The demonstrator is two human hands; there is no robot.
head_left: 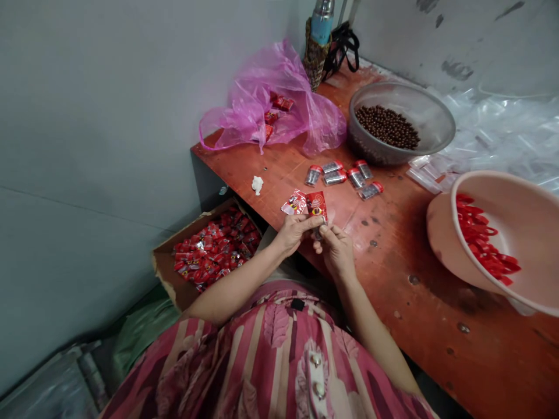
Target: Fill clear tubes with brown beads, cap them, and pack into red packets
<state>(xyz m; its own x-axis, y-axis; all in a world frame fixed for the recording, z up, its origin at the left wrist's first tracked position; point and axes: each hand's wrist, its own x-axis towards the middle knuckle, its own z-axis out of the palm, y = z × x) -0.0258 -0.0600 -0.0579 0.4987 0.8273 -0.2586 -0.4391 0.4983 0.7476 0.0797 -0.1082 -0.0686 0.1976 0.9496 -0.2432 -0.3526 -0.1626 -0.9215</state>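
Observation:
My left hand [296, 234] and my right hand [338, 250] meet over the table's near edge, fingers pinched together. Between them is a small red printed packet [317, 203] with a yellow-and-dark motif; its lower end is hidden by the fingers. A small greyish piece shows at the thumbs, too small to name. Just beyond my left fingers lies a second, clear-and-red packet [295, 202]. Several small clear containers with red caps and dark contents, such as this container [334, 177], lie past the hands.
A cardboard box [163, 265] of red-capped pieces stands below left. On the table [393, 337] are a pink plastic bag [301, 81], a grey bowl [430, 119] of brown beads, a pink bowl [445, 244] of red parts, clear bags [502, 122] and crumpled white tissue [257, 185].

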